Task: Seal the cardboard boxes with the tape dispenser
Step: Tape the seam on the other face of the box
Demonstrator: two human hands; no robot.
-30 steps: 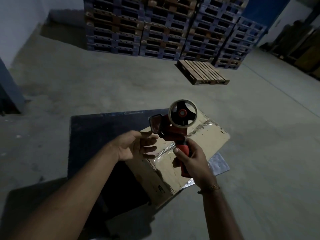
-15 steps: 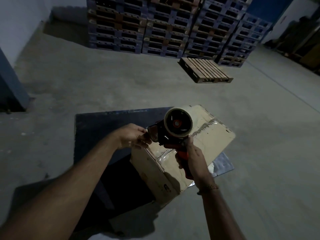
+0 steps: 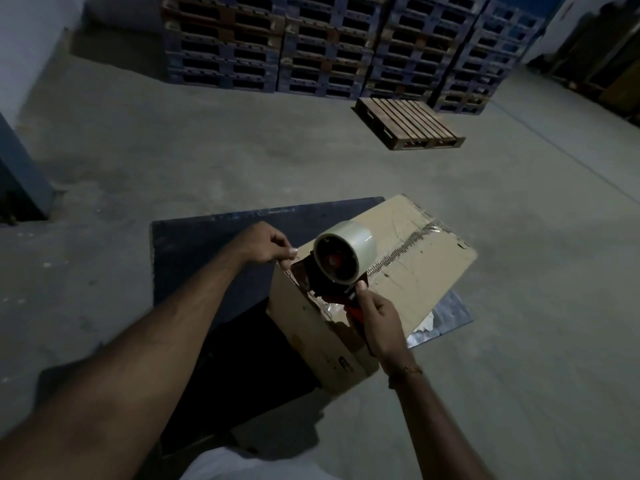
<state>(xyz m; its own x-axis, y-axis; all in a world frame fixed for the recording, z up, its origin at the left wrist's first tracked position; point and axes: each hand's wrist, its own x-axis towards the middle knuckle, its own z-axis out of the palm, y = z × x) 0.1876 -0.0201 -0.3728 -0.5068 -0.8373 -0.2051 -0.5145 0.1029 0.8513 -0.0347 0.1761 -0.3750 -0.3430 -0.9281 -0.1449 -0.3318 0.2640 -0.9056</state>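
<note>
A brown cardboard box [image 3: 415, 271] stands on the concrete floor, its top seam carrying a strip of old tape. The red tape dispenser [image 3: 332, 275] with a clear tape roll is held just above the box's near left corner. My right hand [image 3: 375, 317] is wrapped around the dispenser's handle. My left hand [image 3: 268, 244] pinches at the dispenser's front end, where the tape end sits; the tape itself is too clear to make out between the fingers.
A dark mat [image 3: 221, 251] lies under and left of the box, and a silvery sheet [image 3: 446, 317] pokes out at the right. A single wooden pallet [image 3: 408, 128] lies farther off, with stacked blue pallets [image 3: 329, 46] behind it. A blue pillar [image 3: 20, 174] stands at left.
The dispenser has come down and tilted toward the box's near left corner. My left hand closed from an open palm into a pinch at the dispenser's front.
</note>
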